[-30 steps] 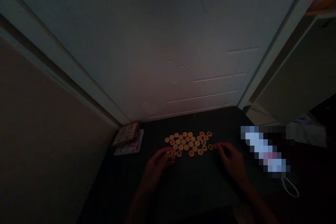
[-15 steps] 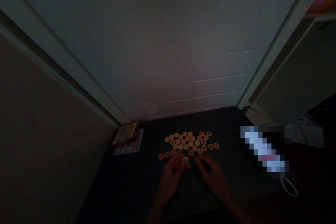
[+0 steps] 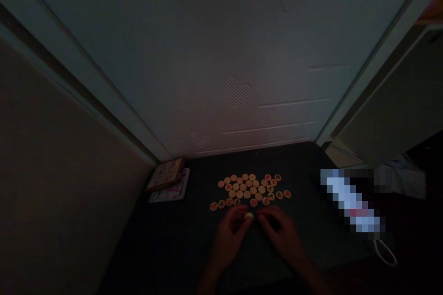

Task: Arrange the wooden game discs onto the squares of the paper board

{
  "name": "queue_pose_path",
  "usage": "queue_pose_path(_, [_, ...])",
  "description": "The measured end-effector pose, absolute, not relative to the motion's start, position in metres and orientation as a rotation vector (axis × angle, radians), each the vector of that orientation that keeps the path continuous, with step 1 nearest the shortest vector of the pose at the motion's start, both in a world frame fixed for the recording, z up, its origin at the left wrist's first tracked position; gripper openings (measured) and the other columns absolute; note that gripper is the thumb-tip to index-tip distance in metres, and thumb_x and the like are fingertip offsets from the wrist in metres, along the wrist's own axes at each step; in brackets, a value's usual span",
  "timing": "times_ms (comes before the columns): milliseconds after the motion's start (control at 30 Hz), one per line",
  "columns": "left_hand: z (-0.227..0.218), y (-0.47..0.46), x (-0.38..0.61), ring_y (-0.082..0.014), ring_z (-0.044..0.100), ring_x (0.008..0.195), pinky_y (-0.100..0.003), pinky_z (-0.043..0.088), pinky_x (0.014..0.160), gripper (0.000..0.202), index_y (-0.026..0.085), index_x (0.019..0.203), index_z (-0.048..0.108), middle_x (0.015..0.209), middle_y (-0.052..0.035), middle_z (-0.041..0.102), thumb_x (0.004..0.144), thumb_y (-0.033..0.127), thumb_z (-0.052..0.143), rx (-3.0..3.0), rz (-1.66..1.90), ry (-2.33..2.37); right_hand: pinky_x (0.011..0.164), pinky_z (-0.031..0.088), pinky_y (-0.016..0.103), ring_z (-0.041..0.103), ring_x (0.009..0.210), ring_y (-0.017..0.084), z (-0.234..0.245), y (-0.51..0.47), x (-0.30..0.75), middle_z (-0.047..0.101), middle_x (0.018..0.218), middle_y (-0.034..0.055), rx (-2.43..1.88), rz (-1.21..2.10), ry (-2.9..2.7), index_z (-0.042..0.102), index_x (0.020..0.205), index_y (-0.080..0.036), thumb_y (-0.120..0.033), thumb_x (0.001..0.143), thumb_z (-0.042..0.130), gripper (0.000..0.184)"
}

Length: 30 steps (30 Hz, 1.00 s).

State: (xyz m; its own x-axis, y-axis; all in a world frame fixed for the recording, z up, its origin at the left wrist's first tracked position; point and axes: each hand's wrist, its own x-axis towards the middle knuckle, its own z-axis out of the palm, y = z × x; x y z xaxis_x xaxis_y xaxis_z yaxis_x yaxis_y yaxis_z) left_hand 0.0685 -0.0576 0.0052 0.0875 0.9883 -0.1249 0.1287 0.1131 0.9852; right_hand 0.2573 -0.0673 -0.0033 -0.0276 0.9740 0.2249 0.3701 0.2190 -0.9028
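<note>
My left hand [image 3: 230, 233] is closed on a round wooden Chinese chess piece [image 3: 248, 215], pinched at the fingertips just in front of the other pieces. Close by on the right, my right hand [image 3: 279, 230] has its thumb and fingertips drawn together, and no piece shows between them. Beyond both hands lie many pale round pieces. Most in the middle group [image 3: 243, 187] show blank faces. Red or black characters mark those along the right side and in the near row, such as a red-marked piece [image 3: 254, 203] just past my fingertips.
A patterned box or book [image 3: 166, 174] rests on a pinkish-white booklet [image 3: 171, 189] at the table's back left. A pixelated bright object with a white cord loop [image 3: 386, 253] is at the right. The dark table [image 3: 166, 239] meets a white panel with hearts [image 3: 238, 92].
The piece in my left hand has tilted, its marked face no longer showing, and moved slightly right and nearer. My right hand stays close by. The view has shifted slightly.
</note>
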Motion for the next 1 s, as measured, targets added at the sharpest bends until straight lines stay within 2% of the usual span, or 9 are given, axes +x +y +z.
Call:
queue_pose_path(133, [0.003, -0.059, 0.071, -0.0212, 0.073, 0.086, -0.031, 0.059, 0.075, 0.03, 0.021, 0.094, 0.064, 0.089, -0.0037, 0.073, 0.086, 0.048, 0.072, 1.177, 0.995, 1.246, 0.082, 0.057, 0.033, 0.072, 0.091, 0.022, -0.002, -0.068, 0.257, 0.077, 0.098, 0.006, -1.306, 0.832, -1.569, 0.075, 0.101, -0.025, -0.037, 0.095, 0.062, 0.019])
queue_pose_path(233, [0.005, -0.059, 0.072, -0.0223, 0.074, 0.085, -0.03, 0.06, 0.07, 0.031, 0.021, 0.096, 0.064, 0.089, -0.0043, 0.073, 0.086, 0.049, 0.072, 1.123, 0.957, 1.193, 0.082, 0.057, 0.033, 0.072, 0.09, 0.022, -0.001, -0.068, 0.257, 0.077, 0.097, 0.0057, -1.308, 0.844, -1.569, 0.075, 0.1, -0.025, -0.037, 0.095, 0.062, 0.019])
queue_pose_path(600, [0.014, -0.057, 0.07, -0.0232, 0.072, 0.092, -0.032, 0.061, 0.076, 0.03, 0.023, 0.103, 0.076, 0.104, -0.0079, 0.075, 0.089, 0.048, 0.068, 1.35, 0.915, 1.226, 0.077, 0.057, 0.03, 0.073, 0.084, 0.02, 0.002, -0.07, 0.256, 0.078, 0.092, 0.0038, -1.335, 0.913, -1.563, 0.075, 0.099, -0.024, -0.04, 0.093, 0.065, 0.02])
queue_pose_path(767, [0.008, -0.059, 0.071, -0.0237, 0.073, 0.093, -0.033, 0.061, 0.081, 0.033, 0.022, 0.106, 0.072, 0.099, -0.0078, 0.077, 0.087, 0.049, 0.071, 1.295, 0.927, 1.27, 0.075, 0.057, 0.029, 0.073, 0.084, 0.02, 0.0, -0.069, 0.255, 0.077, 0.091, 0.0037, -1.329, 0.905, -1.58, 0.075, 0.097, -0.024, -0.04, 0.092, 0.064, 0.02])
queue_pose_path(1000, [0.01, -0.06, 0.072, -0.0223, 0.074, 0.09, -0.033, 0.059, 0.084, 0.024, 0.023, 0.101, 0.072, 0.096, -0.0054, 0.077, 0.09, 0.044, 0.067, 1.313, 0.924, 1.228, 0.074, 0.056, 0.029, 0.073, 0.082, 0.02, -0.003, -0.069, 0.256, 0.077, 0.089, 0.0025, -1.35, 0.92, -1.619, 0.073, 0.095, -0.024, -0.038, 0.092, 0.064, 0.017])
